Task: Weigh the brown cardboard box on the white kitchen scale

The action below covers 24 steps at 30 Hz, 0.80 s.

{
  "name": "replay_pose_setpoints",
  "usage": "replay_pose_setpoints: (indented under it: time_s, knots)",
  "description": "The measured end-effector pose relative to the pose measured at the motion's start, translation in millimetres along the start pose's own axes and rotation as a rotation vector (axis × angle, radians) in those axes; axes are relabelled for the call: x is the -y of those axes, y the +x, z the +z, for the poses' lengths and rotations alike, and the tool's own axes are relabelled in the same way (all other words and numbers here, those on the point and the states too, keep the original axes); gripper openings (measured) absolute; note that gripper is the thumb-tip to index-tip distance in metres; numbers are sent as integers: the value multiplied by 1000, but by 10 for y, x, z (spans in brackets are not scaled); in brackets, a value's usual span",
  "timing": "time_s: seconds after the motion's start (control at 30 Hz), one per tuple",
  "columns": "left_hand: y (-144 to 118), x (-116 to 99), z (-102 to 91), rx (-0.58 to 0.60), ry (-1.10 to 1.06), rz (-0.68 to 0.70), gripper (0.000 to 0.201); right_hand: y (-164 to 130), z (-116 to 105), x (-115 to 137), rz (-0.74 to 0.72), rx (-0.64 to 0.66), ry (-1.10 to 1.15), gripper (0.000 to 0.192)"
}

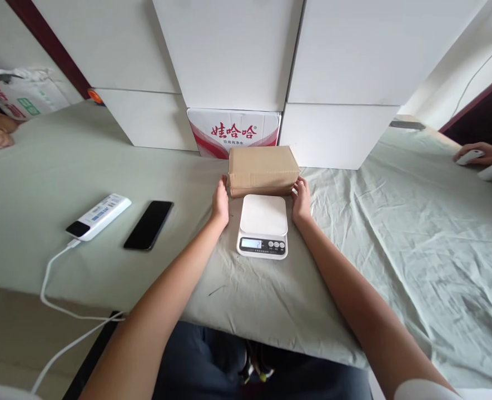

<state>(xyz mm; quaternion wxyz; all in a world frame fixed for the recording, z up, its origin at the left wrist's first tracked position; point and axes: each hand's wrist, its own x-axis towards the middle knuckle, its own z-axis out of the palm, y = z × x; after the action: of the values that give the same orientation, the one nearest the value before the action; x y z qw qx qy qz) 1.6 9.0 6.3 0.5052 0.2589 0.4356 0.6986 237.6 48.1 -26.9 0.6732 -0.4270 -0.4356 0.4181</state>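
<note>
White plastic forms an oblong device (99,217) with a glossy dark end, beside a flat black phone (148,225) on creased grey-green cloth (254,300). The left hand (220,203) stands straight-fingered just beside the left end of a brown cardboard box (263,166), whose long axis runs left to right, behind a square-plated white scale (264,215) facing the person. The right hand (302,202) bends its fingers at the box's right end; whether either hand grips it, I cannot tell. The box's far side is hidden; the scale's button labels blur
</note>
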Motion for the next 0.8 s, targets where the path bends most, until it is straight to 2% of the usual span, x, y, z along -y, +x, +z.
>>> replay_pose_setpoints:
  time_s: [0.2,0.27,0.33,0.4,0.5,0.8]
  knots:
    - [144,-129,206,-218,-18,-143,61,-8,29,23,20,-23,39,51]
    - [226,-79,283,-247,-49,-119,62,-13,37,29,17,-24,53,49]
    - [283,24,327,-263,-88,-12,60,-15,36,26,13,-28,59,47]
    - [310,148,329,-247,-100,119,57,-15,30,16,12,-29,59,46]
    - [332,288,274,-129,-83,216,54,-8,20,-8,5,-16,56,47]
    - [598,348,146,34,-29,185,64,97,-38,-107,-6,82,34,58]
